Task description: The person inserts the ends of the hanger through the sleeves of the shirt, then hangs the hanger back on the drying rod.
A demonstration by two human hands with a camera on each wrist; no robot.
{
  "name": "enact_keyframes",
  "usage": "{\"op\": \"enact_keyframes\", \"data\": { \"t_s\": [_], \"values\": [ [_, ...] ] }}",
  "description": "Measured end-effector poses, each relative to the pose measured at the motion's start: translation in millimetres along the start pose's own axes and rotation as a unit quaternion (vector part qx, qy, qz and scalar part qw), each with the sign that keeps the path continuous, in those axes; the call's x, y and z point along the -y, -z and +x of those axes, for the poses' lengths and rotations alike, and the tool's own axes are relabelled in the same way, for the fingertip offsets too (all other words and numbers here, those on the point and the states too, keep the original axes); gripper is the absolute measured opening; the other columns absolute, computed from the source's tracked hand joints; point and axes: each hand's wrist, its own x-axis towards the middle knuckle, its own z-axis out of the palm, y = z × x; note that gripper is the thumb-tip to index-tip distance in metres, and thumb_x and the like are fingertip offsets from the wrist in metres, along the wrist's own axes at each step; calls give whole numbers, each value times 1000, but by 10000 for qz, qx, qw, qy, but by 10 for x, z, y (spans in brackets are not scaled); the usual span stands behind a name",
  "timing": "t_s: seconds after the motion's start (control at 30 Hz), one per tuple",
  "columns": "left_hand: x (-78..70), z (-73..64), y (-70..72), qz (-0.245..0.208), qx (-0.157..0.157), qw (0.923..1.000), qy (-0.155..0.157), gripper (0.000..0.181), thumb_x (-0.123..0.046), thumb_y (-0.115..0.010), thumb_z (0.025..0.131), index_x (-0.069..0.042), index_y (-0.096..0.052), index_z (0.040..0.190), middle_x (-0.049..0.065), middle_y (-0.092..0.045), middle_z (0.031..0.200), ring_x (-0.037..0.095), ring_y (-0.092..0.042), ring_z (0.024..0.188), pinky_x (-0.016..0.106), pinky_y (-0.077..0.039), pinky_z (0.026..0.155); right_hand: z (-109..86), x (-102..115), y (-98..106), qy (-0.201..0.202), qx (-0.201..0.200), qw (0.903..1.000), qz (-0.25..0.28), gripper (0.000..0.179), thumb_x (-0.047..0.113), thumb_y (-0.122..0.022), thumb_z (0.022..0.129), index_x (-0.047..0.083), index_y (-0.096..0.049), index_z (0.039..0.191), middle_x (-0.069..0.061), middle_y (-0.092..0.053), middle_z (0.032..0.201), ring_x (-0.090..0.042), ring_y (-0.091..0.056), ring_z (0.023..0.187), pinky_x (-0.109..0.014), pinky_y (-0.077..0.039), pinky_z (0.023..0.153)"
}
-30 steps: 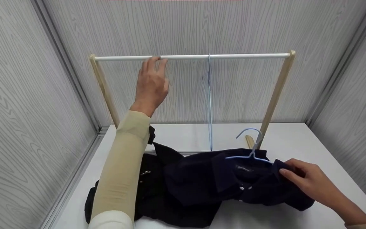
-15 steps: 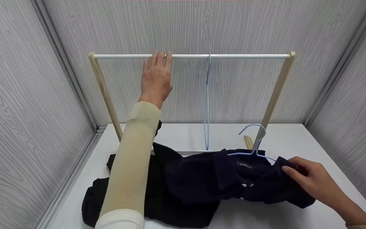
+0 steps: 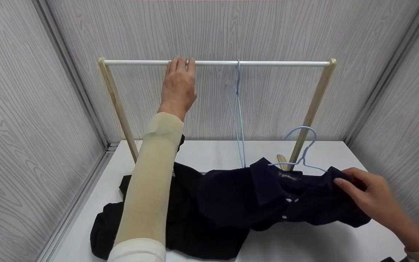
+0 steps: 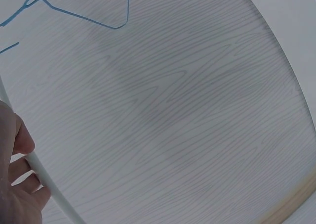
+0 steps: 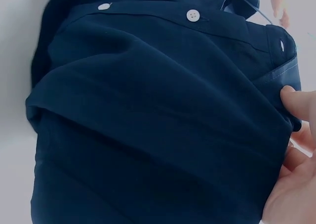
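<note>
In the head view my left hand (image 3: pixel 178 85) grips the white rail (image 3: pixel 136 62) of a clothes rack, fingers over its top. The left wrist view shows the fingers and thumb curled about that same rail (image 4: pixel 47 177). My right hand (image 3: pixel 375 191) pinches the collar side of a navy buttoned shirt (image 3: pixel 231 198). A light blue hanger (image 3: pixel 306 147) sits in the shirt's neck, its hook free in the air; its far ends are hidden in the cloth. White buttons (image 5: pixel 193 16) run along the shirt front in the right wrist view.
A second blue wire hanger (image 3: pixel 238 83) hangs from the rail right of my left hand. A black garment (image 3: pixel 209 240) lies on the white table (image 3: pixel 209 151), partly beneath the navy shirt and behind my left sleeve. Wooden legs (image 3: pixel 116 105) hold up the rack.
My left hand has gone from fingertips at the rail to a grip over it. The right hand has raised the shirt and hanger slightly, towards the right. The hung hanger has swung.
</note>
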Motion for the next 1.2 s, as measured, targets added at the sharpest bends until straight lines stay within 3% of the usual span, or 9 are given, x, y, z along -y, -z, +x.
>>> {"op": "enact_keyframes", "data": {
  "t_s": [0.2,0.43,0.67,0.83,1.0,1.2],
  "values": [
    [-8,-8,0,52,-88,9999,-3,49,-8,-46,101,0,-37,149,19,-47,141,33,-39,138,39,-26,121,38,-17,128,238,-22,9997,-9,22,-4,-72,85,17,-70,89,10,-52,62,-1,-45,54,-20,-35,52],
    [-29,-3,-20,125,-218,9997,-39,47,-8,-45,102,0,-38,147,19,-48,139,33,-40,136,39,-28,118,-60,-97,231,142,235,9995,-174,22,-3,-73,85,19,-70,89,10,-49,61,-3,-43,52,-22,-33,50],
    [-27,2,-14,151,-209,9997,-26,46,-9,-44,103,0,-38,148,19,-49,140,32,-40,137,39,-29,119,-134,-210,296,35,359,9991,-233,23,-4,-74,83,19,-71,87,11,-61,69,-2,-50,59,-19,-36,55],
    [-14,4,-12,137,-163,9998,-24,47,-10,-45,103,0,-37,148,19,-48,141,32,-39,138,39,-28,119,-151,-285,286,102,180,9979,-610,22,0,-77,81,21,-72,84,15,-62,70,3,-49,61,-13,-37,60],
    [3,-1,-27,87,-180,9998,-43,46,-11,-45,103,-1,-38,148,19,-48,140,33,-40,137,39,-28,119,-133,-340,261,-98,-24,9956,-926,14,6,-78,82,19,-71,82,18,-60,68,6,-48,61,-12,-36,60],
    [-4,0,-20,114,-103,9999,-6,47,-10,-44,103,-1,-37,149,19,-47,142,33,-39,138,39,-27,120,-92,-357,271,-407,-100,9916,-1226,7,12,-77,85,14,-71,82,9,-56,61,5,-43,56,-15,-33,55]
  ]
}}
